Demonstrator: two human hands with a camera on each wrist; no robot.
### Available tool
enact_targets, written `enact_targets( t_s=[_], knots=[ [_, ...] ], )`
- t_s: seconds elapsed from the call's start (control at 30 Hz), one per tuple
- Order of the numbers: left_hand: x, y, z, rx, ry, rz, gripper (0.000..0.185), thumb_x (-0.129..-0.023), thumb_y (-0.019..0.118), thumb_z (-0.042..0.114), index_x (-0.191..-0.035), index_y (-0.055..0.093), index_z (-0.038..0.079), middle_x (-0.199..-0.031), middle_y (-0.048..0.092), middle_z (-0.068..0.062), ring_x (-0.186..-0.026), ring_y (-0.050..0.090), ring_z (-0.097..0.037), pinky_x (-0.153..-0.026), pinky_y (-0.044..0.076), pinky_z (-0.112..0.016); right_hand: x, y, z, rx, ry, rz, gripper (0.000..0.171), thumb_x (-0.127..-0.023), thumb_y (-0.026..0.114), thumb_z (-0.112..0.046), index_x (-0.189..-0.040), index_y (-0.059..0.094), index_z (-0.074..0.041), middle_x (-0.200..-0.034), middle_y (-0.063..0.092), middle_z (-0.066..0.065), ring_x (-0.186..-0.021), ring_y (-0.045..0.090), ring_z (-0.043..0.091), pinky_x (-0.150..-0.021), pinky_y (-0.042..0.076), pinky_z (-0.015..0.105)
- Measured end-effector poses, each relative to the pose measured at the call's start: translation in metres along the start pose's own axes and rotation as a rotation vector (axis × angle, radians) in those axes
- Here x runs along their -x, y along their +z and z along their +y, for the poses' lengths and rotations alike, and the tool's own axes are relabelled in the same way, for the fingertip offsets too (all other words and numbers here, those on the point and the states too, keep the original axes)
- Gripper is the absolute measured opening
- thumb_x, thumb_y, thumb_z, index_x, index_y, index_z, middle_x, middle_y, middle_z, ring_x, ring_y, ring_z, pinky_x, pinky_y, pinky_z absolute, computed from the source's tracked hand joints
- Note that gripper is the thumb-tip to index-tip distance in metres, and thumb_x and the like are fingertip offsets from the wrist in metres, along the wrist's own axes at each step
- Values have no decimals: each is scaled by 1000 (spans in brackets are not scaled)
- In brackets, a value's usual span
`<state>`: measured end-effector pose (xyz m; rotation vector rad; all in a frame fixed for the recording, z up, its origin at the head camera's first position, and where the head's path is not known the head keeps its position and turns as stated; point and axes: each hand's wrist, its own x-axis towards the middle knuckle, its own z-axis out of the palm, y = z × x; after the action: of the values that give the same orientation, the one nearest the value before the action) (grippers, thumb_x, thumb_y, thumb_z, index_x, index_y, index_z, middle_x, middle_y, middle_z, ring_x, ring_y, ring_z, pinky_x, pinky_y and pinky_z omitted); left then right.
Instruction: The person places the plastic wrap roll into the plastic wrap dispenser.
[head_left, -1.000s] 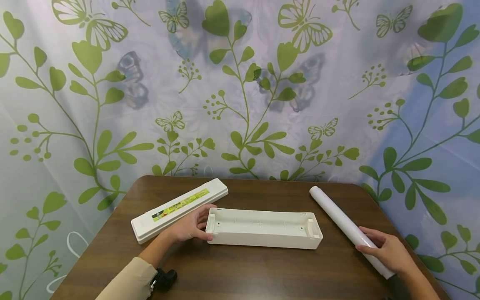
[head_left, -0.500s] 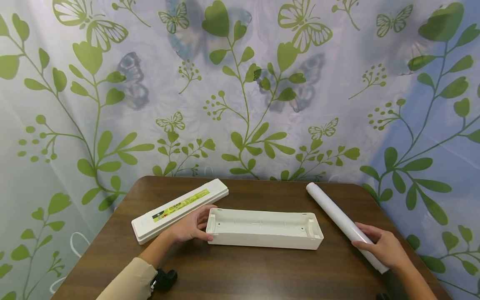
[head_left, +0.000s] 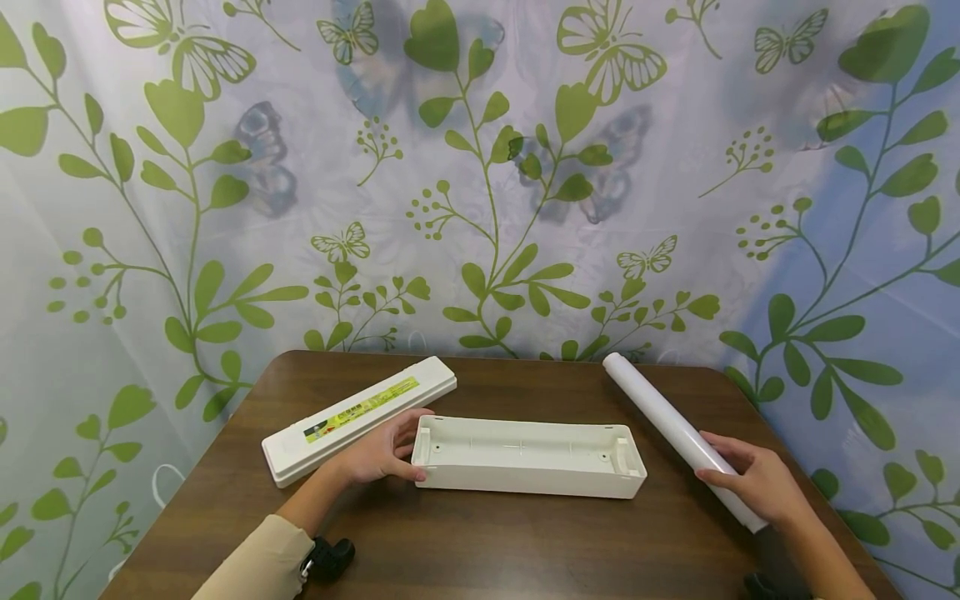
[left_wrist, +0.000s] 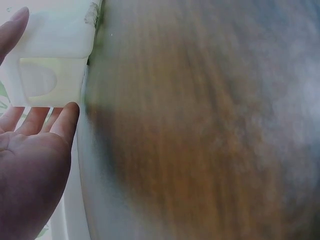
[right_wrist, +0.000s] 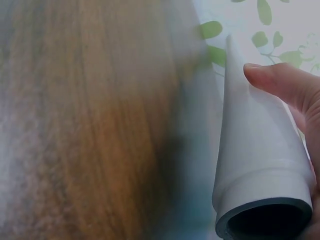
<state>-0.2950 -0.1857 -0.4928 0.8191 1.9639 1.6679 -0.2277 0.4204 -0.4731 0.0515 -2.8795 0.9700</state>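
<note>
A long white plastic box [head_left: 525, 481] stands open-topped at the middle of the table, hollow inside. My left hand [head_left: 381, 452] holds its left end, thumb at the front corner and fingers behind. In the left wrist view those fingertips [left_wrist: 70, 112] lie along the end of the box. My right hand [head_left: 756, 479] grips a glossy white roll of plastic wrap [head_left: 660, 410] near its lower end, thumb on the near side. The right wrist view shows the hollow core of the roll [right_wrist: 265, 150]. The roll slants away toward the back of the table.
Behind my left hand lies a long white lid [head_left: 288, 454] with a yellow-green label [head_left: 360, 410], set at a slant. The brown wooden table [head_left: 510, 550] ends at the back against a curtain [head_left: 480, 208] printed with leaves and butterflies.
My right hand and the roll have shifted a little to the left, toward the box, and slightly back. The left hand, box and lid stay in place.
</note>
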Motion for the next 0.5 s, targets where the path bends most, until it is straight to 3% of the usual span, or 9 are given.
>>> enact_targets(
  t_s=[0.27, 0.5],
  knots=[
    [0, 0, -2, -12, -5, 4, 92, -82, 85, 3, -155, 29, 5, -155, 37, -24, -147, 35, -43, -115, 44, -33, -7, -1, -6, -22, -5, 15, 73, -82, 87, -38, -142, 60, -7, -128, 68, 27, -88, 61, -5, -65, 52, 25],
    [-1, 0, -2, -7, 8, 0, 92, -81, 85, 3, -155, 28, 3, -154, 37, -26, -144, 37, -45, -113, 46, -29, -11, -4, -13, -46, -61, 43, 69, -81, 88, -32, -139, 63, -5, -120, 72, 25, -85, 60, -8, -64, 52, 24]
  ],
)
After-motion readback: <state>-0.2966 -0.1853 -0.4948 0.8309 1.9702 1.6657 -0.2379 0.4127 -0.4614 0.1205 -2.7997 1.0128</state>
